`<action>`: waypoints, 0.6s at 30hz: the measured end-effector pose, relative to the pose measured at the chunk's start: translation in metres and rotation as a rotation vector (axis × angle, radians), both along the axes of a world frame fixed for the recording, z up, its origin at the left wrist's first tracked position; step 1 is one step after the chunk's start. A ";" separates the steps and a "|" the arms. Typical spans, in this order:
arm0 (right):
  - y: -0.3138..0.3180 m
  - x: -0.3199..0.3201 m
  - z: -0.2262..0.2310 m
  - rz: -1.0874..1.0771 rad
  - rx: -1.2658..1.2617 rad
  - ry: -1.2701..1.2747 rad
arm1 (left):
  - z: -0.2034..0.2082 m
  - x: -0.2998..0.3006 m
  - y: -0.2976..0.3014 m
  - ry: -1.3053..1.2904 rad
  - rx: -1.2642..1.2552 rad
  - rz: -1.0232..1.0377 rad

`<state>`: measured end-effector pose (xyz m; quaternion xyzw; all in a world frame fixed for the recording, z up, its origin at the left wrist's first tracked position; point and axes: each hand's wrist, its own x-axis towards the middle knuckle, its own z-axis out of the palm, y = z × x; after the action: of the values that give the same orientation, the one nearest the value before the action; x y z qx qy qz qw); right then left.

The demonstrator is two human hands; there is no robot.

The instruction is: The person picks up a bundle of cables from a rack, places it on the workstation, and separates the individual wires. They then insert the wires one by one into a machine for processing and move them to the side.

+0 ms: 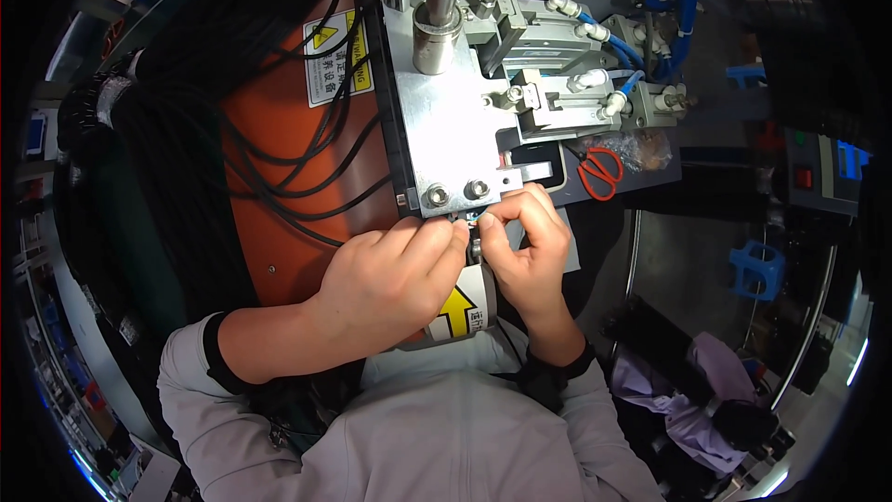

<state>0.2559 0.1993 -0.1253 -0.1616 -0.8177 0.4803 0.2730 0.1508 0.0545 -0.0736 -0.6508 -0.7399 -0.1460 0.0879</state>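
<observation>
My left hand [395, 265] is closed, its thumb and fingertips pinched together just below the front edge of the metal machine block [455, 121]. Facing it, my right hand [528, 242] makes a pinch with thumb and forefinger. Between the two sets of fingertips show the ends of thin coloured wires [472, 219], tiny bits of blue and white. The fingers cover most of them, and how they meet the machine cannot be made out. Under the hands is a white label with a yellow arrow [457, 311].
A bundle of black cables [177, 130] hangs at the left, with strands crossing the orange machine cover [279, 260]. Pneumatic cylinders [567, 102] with blue hoses stand at the back right. Red-handled scissors [599, 172] lie beside a clear plastic bag [641, 149]. A blue stool [757, 270] stands farther right.
</observation>
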 end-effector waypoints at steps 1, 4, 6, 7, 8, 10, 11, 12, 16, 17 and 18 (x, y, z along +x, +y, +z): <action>0.000 0.001 -0.002 -0.002 0.002 0.004 | 0.001 0.000 0.000 -0.016 -0.001 0.002; -0.001 0.006 -0.009 -0.024 -0.495 -0.103 | -0.003 0.000 0.001 -0.007 -0.008 0.007; -0.001 0.006 -0.006 -0.021 -0.400 -0.090 | -0.003 0.000 0.000 -0.002 -0.002 0.009; 0.000 0.006 -0.005 -0.014 -0.310 -0.078 | -0.004 0.000 0.000 -0.007 -0.001 0.011; 0.000 0.005 -0.004 -0.008 -0.218 -0.065 | -0.004 0.001 -0.001 -0.012 0.001 0.013; 0.003 0.002 0.000 0.017 -0.070 -0.002 | -0.004 0.001 -0.001 -0.016 0.009 0.015; 0.005 0.000 0.003 0.041 0.072 0.059 | -0.004 0.001 -0.002 0.002 0.011 0.022; 0.005 -0.001 0.005 0.061 0.213 0.117 | -0.003 0.000 -0.003 0.018 0.012 0.025; 0.003 -0.007 0.011 0.060 0.355 0.129 | -0.002 0.001 -0.009 0.033 -0.027 0.037; 0.003 -0.006 0.012 0.058 0.359 0.130 | -0.001 0.002 -0.009 0.033 -0.045 0.042; 0.001 -0.004 0.010 0.034 0.201 0.072 | 0.000 0.002 -0.009 0.035 -0.042 0.041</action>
<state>0.2520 0.2005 -0.1149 -0.1021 -0.8540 0.4058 0.3091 0.1529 0.0453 -0.0734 -0.6397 -0.7543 -0.1173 0.0900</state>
